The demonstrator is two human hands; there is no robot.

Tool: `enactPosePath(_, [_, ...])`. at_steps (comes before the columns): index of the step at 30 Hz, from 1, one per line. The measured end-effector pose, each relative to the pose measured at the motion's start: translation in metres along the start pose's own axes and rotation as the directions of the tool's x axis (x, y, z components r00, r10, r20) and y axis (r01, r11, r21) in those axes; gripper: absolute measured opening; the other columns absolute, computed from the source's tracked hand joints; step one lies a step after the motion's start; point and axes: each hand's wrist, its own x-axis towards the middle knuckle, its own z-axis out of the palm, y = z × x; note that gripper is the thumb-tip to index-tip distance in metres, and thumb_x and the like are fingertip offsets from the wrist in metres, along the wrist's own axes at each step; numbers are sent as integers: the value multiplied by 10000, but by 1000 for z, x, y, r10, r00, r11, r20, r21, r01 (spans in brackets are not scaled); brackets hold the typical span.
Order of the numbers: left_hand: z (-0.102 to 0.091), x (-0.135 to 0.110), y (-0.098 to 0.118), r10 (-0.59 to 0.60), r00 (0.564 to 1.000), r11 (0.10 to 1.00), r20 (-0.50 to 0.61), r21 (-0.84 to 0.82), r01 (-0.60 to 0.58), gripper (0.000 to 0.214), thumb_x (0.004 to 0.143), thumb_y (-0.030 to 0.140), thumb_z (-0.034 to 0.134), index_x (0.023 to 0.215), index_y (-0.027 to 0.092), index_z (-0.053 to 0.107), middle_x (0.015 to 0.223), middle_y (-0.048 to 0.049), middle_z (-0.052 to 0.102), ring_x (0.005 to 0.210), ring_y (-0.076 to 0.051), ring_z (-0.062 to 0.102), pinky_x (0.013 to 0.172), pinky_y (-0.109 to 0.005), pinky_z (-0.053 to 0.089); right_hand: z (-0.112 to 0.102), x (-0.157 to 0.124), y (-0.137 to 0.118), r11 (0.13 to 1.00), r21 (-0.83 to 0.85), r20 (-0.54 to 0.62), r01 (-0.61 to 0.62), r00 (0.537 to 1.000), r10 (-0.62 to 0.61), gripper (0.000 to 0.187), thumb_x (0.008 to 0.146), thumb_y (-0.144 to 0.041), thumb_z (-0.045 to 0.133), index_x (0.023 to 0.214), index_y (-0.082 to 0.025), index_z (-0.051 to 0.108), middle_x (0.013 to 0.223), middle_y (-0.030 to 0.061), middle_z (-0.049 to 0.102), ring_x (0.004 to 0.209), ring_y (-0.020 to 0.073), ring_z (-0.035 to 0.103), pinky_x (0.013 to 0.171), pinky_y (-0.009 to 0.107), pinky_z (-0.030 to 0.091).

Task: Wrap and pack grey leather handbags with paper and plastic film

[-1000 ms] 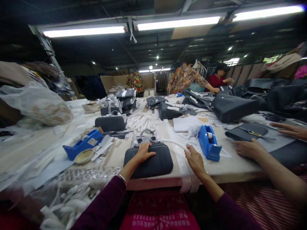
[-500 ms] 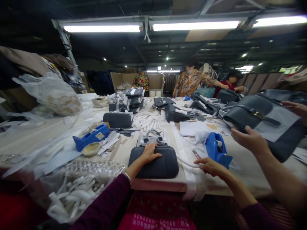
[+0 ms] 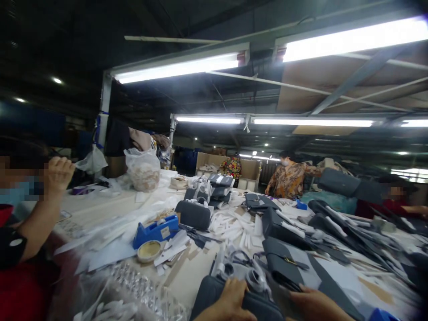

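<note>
At the bottom of the view my left hand (image 3: 233,298) is curled over the top edge of a dark blue-grey handbag (image 3: 209,296). Its handle and wrapped metal fittings (image 3: 239,269) stick out behind the hand. Right beside it, my right hand (image 3: 316,304) is at the near edge of a dark flap bag (image 3: 282,261) with a gold buckle and a pale sheet over its front. The fingers close on that edge, partly hidden under it. Both hands are cut off by the frame's lower border.
A blue tape dispenser (image 3: 157,229) and a tape roll (image 3: 149,251) lie left, near a bag of white stuffing (image 3: 113,310). More dark bags (image 3: 194,213) and white strips cover the table. A co-worker's raised hand (image 3: 60,174) is at far left; other people stand beyond.
The view has turned left and tilted up. The flap bag, held up by a person at the right before, now lies beside my handbag. My right hand has left the white tube for its edge.
</note>
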Motion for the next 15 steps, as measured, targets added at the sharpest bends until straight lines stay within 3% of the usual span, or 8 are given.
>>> enactPosePath(4, [-5, -2, 5, 23, 1000, 1000, -12, 4, -23, 696, 557, 567, 769, 1107, 204, 545, 1143, -80, 548, 1093, -289, 482, 991, -390, 339, 16, -31, -8, 997, 28, 192, -70, 979, 63, 125, 643, -317, 610, 545, -249, 573, 551, 33, 616, 663, 234, 625, 617, 335, 516])
enactPosePath(6, [-11, -6, 13, 19, 1000, 999, 6, 34, -19, 663, 593, 550, 755, 1111, 193, 545, 1122, -90, 563, 1085, -298, 493, 981, -402, 348, 27, -54, -10, 985, 46, 252, -166, 956, 149, 105, 665, -336, 571, 674, -241, 616, 663, 40, 645, 674, 214, 610, 615, 315, 508])
enactPosePath(9, [-20, -9, 27, 30, 998, 995, 50, 92, -34, 584, 664, 516, 720, 1102, 172, 546, 1114, -102, 583, 1089, -298, 504, 972, -399, 351, 38, -81, -21, 925, 123, 308, -359, 900, 308, 229, 707, -340, 473, 818, -197, 614, 723, 32, 615, 606, 166, 553, 538, 268, 457])
enactPosePath(15, [-22, 1, 30, 59, 995, 983, 85, 168, -72, 529, 727, 496, 678, 1109, 166, 520, 1106, -105, 599, 1073, -295, 524, 949, -401, 357, 53, -69, -39, 879, 241, 264, -411, 900, 348, 144, 625, -246, 471, 689, -181, 583, 636, 6, 550, 592, 151, 487, 567, 260, 394])
